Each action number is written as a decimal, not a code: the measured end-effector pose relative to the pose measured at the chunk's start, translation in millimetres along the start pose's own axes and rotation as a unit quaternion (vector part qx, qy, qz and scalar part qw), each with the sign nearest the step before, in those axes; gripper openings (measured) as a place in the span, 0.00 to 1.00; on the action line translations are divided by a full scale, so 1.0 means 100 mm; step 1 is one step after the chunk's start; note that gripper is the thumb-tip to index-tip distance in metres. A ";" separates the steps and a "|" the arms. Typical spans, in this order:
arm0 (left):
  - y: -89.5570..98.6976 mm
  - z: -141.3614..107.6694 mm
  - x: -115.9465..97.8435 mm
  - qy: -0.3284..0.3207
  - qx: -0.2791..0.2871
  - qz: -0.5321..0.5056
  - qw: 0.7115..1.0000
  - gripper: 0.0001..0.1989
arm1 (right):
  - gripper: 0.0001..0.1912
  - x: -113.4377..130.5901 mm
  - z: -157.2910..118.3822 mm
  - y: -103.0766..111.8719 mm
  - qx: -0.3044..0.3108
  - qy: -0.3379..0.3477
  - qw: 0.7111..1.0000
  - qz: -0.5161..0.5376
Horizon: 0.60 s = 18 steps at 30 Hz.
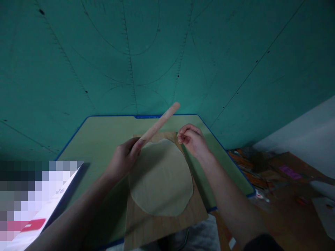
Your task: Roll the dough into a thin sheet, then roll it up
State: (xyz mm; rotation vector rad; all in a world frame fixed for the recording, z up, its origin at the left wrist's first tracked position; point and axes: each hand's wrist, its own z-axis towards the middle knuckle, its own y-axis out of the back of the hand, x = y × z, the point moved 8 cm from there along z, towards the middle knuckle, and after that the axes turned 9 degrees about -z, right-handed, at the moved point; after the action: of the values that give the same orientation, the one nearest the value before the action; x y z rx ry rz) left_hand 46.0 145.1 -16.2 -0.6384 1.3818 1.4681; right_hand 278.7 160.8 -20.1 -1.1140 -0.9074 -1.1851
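Observation:
A pale wooden rolling pin (161, 122) slants up and to the right, its lower end gripped by my left hand (127, 155). Below it, a wide, thin round of rolled dough (162, 181) lies flat on a wooden board (146, 226). My right hand (192, 139) hovers beyond the dough's far right edge, fingers curled in with the tips close together. Whether anything small sits between those fingertips I cannot make out. The pin's gripped end is hidden inside my left hand.
The board rests on a light green table (104, 136) with a blue rim, its near end reaching past the table's edge. A lit screen (49, 202) stands at the left. Behind is a green wall (157, 69) with drawn lines. Clutter (261, 167) covers the floor at right.

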 end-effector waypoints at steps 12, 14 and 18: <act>0.05 0.04 0.06 0.012 -0.021 0.000 1.000 0.22 | 0.10 -0.07 0.11 0.30 -0.053 -0.017 0.998 0.041; 0.08 0.05 0.07 0.015 -0.031 0.000 0.999 0.23 | 0.09 -0.07 0.14 0.43 -0.081 -0.014 0.996 0.043; 0.12 0.08 0.11 0.023 -0.047 0.001 0.999 0.23 | 0.08 -0.08 0.17 0.68 -0.135 -0.019 0.989 0.056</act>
State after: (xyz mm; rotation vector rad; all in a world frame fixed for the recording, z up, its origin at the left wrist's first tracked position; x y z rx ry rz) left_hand 33.3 157.2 -19.4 -0.7348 1.3557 1.5364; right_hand 344.3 180.2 -35.4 -1.3913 -0.7161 -1.2208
